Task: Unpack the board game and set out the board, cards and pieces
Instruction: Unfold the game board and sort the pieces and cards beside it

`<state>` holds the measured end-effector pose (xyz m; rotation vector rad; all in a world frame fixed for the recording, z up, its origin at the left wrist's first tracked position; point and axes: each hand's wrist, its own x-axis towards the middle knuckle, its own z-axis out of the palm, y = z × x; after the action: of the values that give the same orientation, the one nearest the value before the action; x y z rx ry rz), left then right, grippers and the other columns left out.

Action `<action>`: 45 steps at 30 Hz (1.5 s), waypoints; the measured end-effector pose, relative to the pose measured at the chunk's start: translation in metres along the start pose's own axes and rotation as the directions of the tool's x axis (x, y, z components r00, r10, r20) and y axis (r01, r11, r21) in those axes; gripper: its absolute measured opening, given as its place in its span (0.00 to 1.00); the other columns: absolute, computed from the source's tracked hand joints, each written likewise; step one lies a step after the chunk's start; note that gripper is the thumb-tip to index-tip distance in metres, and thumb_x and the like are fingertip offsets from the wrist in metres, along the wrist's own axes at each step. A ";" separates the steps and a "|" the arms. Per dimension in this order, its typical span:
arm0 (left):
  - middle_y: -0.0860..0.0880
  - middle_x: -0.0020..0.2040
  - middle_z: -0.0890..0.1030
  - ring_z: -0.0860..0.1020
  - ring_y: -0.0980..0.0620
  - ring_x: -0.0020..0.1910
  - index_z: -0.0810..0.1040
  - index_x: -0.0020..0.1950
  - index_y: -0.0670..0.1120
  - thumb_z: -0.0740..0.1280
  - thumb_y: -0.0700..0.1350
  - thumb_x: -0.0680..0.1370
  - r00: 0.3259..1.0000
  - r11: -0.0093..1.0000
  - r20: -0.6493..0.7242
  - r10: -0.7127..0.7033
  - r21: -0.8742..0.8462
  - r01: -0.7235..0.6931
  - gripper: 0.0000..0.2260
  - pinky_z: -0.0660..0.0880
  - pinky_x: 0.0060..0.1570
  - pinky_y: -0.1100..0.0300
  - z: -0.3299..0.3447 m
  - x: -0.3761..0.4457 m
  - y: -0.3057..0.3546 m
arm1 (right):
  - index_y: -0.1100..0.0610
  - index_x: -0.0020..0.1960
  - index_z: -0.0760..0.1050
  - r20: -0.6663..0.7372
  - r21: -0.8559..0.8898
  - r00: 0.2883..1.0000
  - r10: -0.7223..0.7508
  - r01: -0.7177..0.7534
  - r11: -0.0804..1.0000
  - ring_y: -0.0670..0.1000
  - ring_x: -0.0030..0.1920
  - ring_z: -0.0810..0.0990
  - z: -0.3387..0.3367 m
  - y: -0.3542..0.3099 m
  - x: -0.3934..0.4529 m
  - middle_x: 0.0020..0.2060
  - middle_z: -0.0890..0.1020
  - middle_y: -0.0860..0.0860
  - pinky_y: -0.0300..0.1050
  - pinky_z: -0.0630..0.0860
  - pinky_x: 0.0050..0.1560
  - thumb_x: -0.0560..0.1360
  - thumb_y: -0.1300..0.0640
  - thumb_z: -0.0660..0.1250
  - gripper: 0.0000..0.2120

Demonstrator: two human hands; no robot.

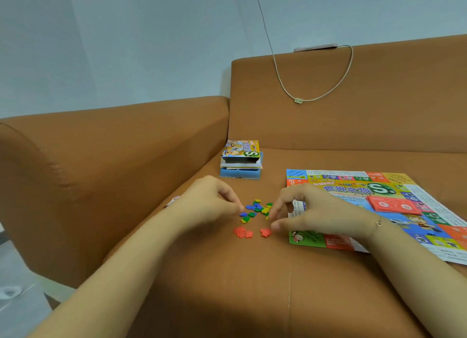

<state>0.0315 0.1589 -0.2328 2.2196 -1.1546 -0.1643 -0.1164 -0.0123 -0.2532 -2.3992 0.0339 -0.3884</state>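
Note:
A loose pile of small coloured pieces (255,208), blue, green and yellow, lies on the brown sofa seat between my hands. Several red pieces (243,232) sit apart just in front of it, and one more red piece (265,232) is to their right. My left hand (211,202) pinches thumb and fingertip together on a blue piece at the pile's left edge. My right hand (307,212) hovers at the pile's right edge with its fingers curved and apart, the thumb tip beside the lone red piece. The unfolded game board (429,202) lies to the right, carrying a stack of red cards (391,205).
The open game box (241,151) rests on a blue foam tray (239,173) at the back of the seat. A high armrest (101,160) rises on the left. A cable (298,100) hangs over the backrest from a phone (316,47). A small white item (173,200) lies by my left wrist.

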 end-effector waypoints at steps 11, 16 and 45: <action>0.56 0.24 0.76 0.71 0.62 0.25 0.84 0.41 0.49 0.75 0.48 0.70 0.980 0.999 0.195 -0.038 -0.028 0.044 0.04 0.65 0.26 0.72 -0.001 -0.020 -0.012 | 0.50 0.42 0.84 0.092 -0.051 0.995 -0.039 0.043 0.998 0.45 0.41 0.77 0.007 -0.002 0.003 0.36 0.79 0.39 0.43 0.76 0.44 0.69 0.55 0.76 0.02; 0.54 0.40 0.83 0.77 0.65 0.32 0.82 0.48 0.46 0.77 0.42 0.69 0.989 0.990 0.149 0.002 -0.139 0.019 0.10 0.74 0.37 0.73 0.003 -0.023 -0.010 | 0.50 0.41 0.83 0.043 -0.117 0.993 -0.113 0.117 0.986 0.43 0.38 0.73 0.017 -0.006 0.008 0.37 0.80 0.45 0.35 0.70 0.40 0.69 0.54 0.75 0.02; 0.55 0.49 0.76 0.75 0.61 0.41 0.83 0.55 0.52 0.70 0.50 0.75 0.942 0.927 0.089 0.323 0.172 -0.334 0.10 0.74 0.47 0.65 0.030 -0.031 0.000 | 0.54 0.38 0.82 -0.195 -0.100 0.979 -0.052 0.033 0.994 0.42 0.35 0.75 0.004 0.002 -0.003 0.33 0.81 0.48 0.40 0.72 0.41 0.72 0.54 0.72 0.06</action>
<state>0.0013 0.1683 -0.2616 2.1485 -1.6126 0.0191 -0.1175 -0.0106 -0.2582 -2.4511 0.0930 -0.6577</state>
